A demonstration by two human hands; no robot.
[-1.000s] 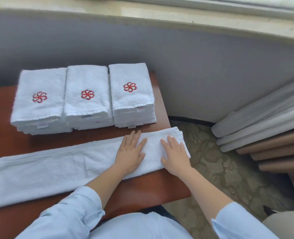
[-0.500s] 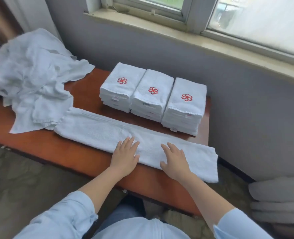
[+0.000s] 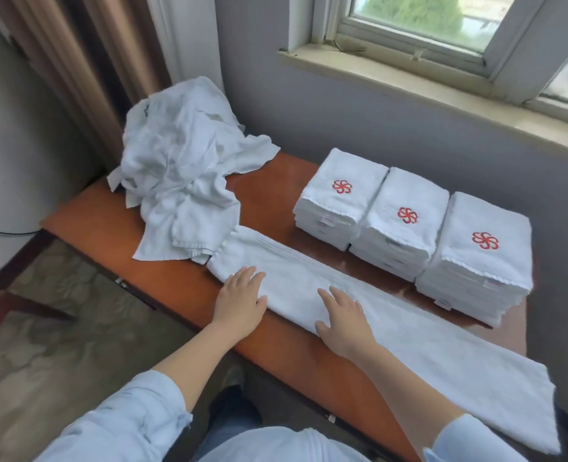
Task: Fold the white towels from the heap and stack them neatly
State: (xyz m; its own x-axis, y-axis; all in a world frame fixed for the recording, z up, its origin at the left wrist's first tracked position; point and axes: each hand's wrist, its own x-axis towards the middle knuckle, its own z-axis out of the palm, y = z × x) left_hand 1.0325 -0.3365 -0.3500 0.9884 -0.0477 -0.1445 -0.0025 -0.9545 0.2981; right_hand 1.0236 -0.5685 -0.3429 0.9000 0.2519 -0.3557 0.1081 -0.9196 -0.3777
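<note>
A long white towel [image 3: 409, 331], folded lengthwise into a strip, lies along the front of the wooden table [image 3: 269, 198]. My left hand [image 3: 242, 300] presses flat on the strip near its left end. My right hand [image 3: 342, 320] lies flat on it a little to the right, fingers spread. A heap of crumpled white towels [image 3: 179, 168] sits at the table's far left, touching the strip's left end. Three stacks of folded towels with red logos [image 3: 406, 225] stand side by side at the back right.
A grey wall and window sill [image 3: 426, 81] run behind the table. A brown curtain [image 3: 85, 61] hangs at the left. Patterned carpet [image 3: 59, 328] lies in front of the table. The strip's right end overhangs the table's right corner.
Both hands have slid leftward along the strip, from its right end toward its left end. The view has swung left, bringing the heap into sight.
</note>
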